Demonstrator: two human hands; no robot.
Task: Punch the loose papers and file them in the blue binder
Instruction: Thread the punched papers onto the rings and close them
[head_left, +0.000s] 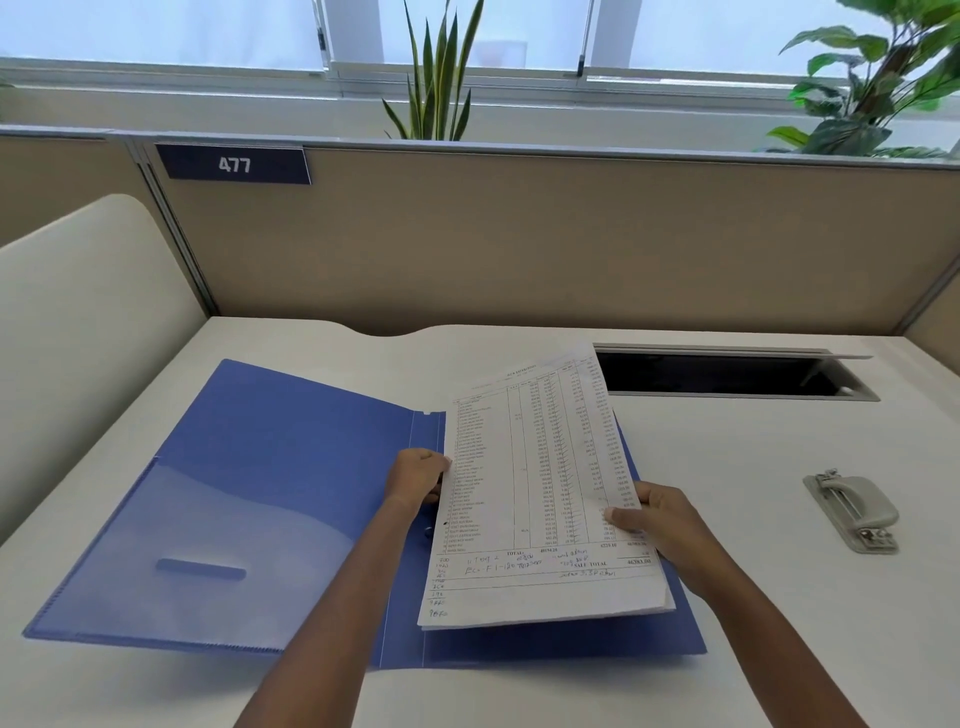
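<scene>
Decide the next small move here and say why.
Probably lower the papers onto the post in the binder. The left hand and right hand hold them over its open right half. A hole seems to show at their left edge, and the punch lies apart.

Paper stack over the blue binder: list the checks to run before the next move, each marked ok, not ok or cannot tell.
1. The blue binder lies open flat on the desk: ok.
2. The left hand and right hand each grip a side edge of the paper stack: ok.
3. Holes along the stack's left edge: one dark mark shows, cannot tell.
4. Filing clip free to take sheets: hidden behind the left hand and the stack, cannot tell.
5. The hole punch stands on the desk to the right, apart from the binder: ok.
</scene>
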